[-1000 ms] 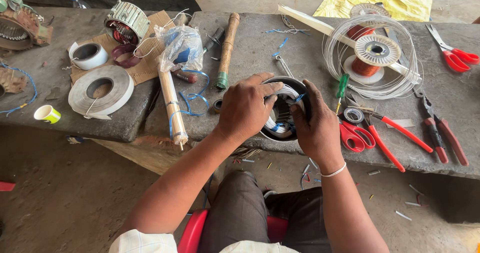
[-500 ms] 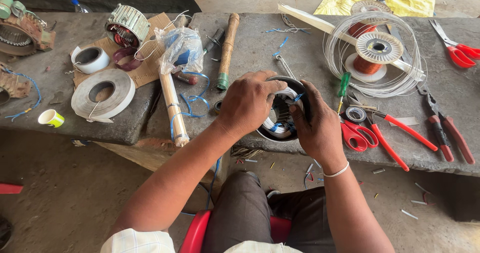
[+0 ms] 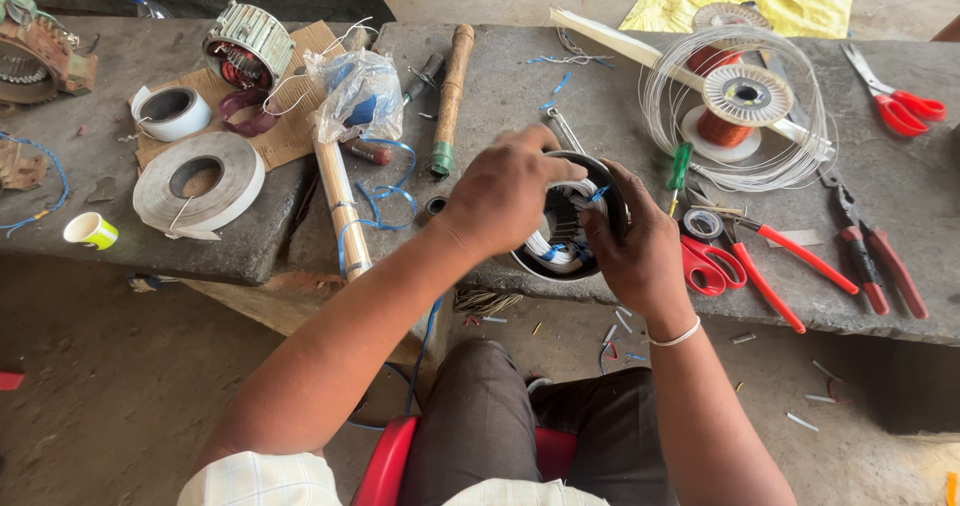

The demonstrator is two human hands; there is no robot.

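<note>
Both hands grip the round motor stator [image 3: 570, 228] at the bench's near edge: left hand [image 3: 505, 191] pinching, apparently, its white windings, right hand [image 3: 640, 251] clasping the rim. Excess pull could dislodge or tear the insulation.

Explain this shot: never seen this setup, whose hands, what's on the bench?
One view, from a camera on a seated person's head, looking down; no machine is involved. The left hand and right hand both grip a round stator with white and blue windings at the edge of a stone bench. On the bench: tape rolls, a plastic bag, a wooden stick, a wire spool, red scissors and pliers.
</note>
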